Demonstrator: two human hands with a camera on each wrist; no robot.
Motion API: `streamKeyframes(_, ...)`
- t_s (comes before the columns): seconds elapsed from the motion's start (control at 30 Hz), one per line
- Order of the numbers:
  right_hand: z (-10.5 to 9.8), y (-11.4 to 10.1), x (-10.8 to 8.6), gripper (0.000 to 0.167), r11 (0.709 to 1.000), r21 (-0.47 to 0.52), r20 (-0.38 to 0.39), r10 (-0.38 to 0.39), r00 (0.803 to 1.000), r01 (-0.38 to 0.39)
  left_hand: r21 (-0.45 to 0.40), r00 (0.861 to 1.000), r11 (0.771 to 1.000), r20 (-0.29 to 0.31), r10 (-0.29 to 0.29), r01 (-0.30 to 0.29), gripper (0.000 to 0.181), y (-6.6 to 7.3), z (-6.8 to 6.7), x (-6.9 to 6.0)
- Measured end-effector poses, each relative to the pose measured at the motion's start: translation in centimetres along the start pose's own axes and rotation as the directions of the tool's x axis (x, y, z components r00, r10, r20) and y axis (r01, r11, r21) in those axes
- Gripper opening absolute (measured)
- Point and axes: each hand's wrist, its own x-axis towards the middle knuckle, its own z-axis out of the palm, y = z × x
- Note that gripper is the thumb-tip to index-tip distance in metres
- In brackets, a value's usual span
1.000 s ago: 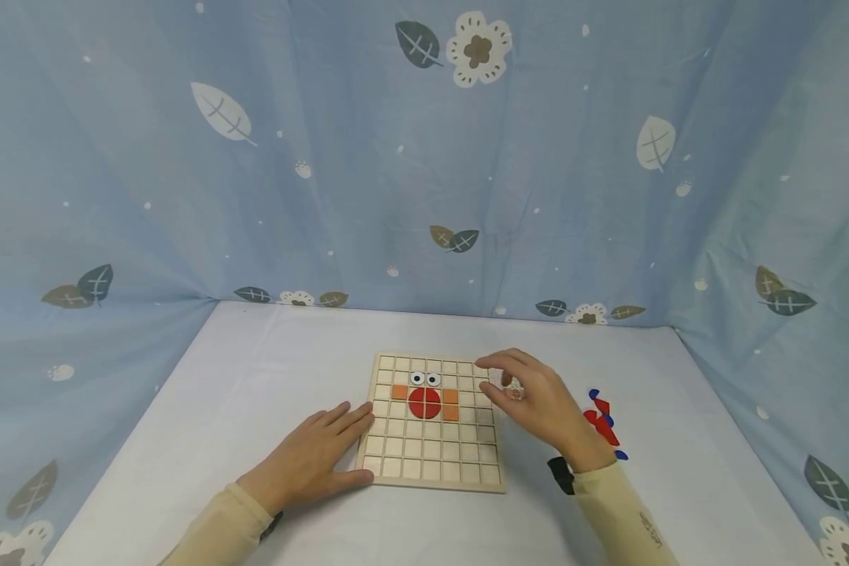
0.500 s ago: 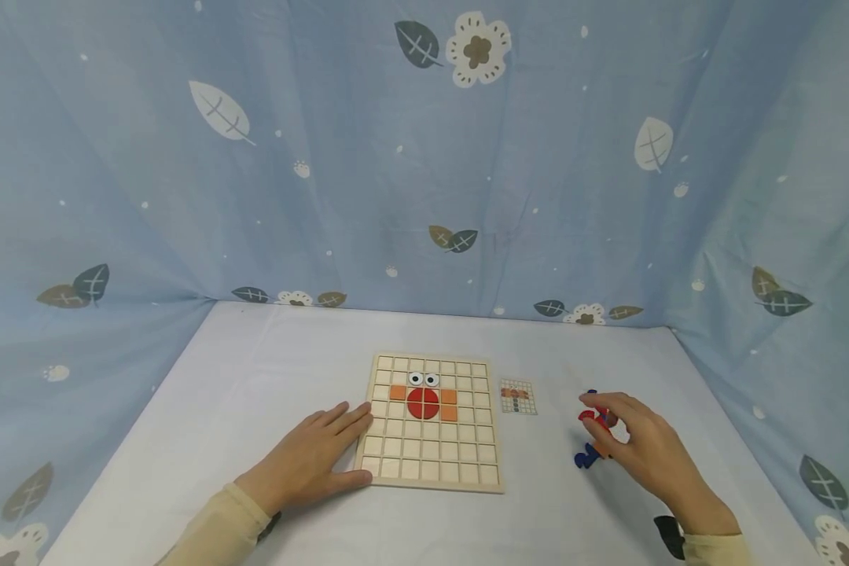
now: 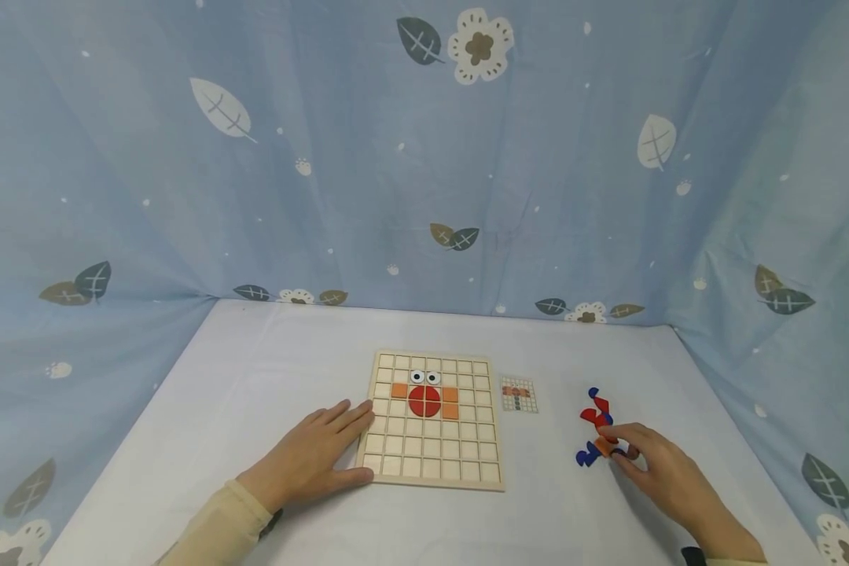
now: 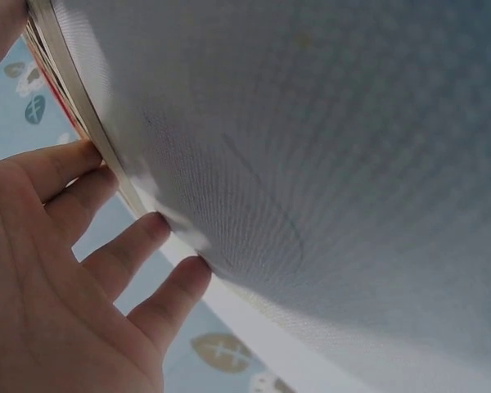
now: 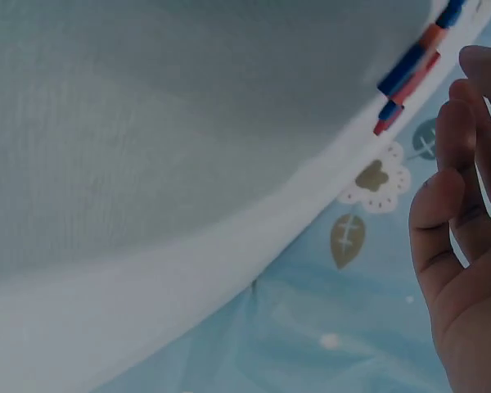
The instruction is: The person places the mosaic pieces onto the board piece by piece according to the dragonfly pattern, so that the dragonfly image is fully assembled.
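A wooden grid board point(image 3: 431, 472) lies on the white table. It bears two round eye pieces point(image 3: 417, 377), a red circle made of quarter pieces point(image 3: 424, 401) and several orange squares point(image 3: 450, 411). My left hand point(image 3: 307, 452) rests at its left side, with straight fingers touching the edge and thumb by the near corner. At the right, my right hand point(image 3: 668, 479) reaches over a loose pile. Its thumb and index finger are apart around an orange square point(image 3: 603, 447) and a blue piece beside it. Red pieces point(image 3: 589, 414) and blue pieces point(image 3: 582, 458) lie close by.
A small printed card point(image 3: 520, 395) with a grid picture lies just right of the board. Blue patterned cloth point(image 3: 424, 157) hangs behind the table and along both sides.
My right hand has moved from beside the board's upper right to the loose pieces, then lower over them, uncovering the card. The left hand has stayed at the board.
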Motion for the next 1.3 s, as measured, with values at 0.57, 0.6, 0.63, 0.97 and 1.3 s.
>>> streamKeyframes(0.57,1.3,0.5,0.6,0.032,0.992,-0.127,0.061,-0.004,0.998,0.012,-0.001,1.0,1.0,0.016,-0.017,0.017,0.087,-0.1,0.3,0.1)
streamKeyframes(0.6,1.3,0.6,0.6,0.031,0.991,-0.13,0.055,-0.008,0.998,0.015,-0.004,1.0,1.0,0.013,-0.013,0.013,0.086,-0.1,0.2,0.1)
streamKeyframes(0.63,1.3,0.6,0.6,0.03,0.992,-0.128,0.053,-0.011,0.999,0.017,-0.004,1.0,1.0,0.014,-0.013,0.013,0.086,0.0,0.2,0.1)
streamKeyframes(0.97,1.2,0.2,0.5,0.033,0.994,-0.104,0.1,0.054,0.994,-0.043,-0.001,0.999,1.0,0.031,-0.023,0.023,0.087,0.0,0.1,0.1)
streamKeyframes(1.3,0.4,-0.8,0.6,0.031,0.988,-0.107,0.193,0.131,0.972,-0.112,0.005,1.0,1.0,0.024,-0.02,0.02,0.086,-0.1,0.1,0.1)
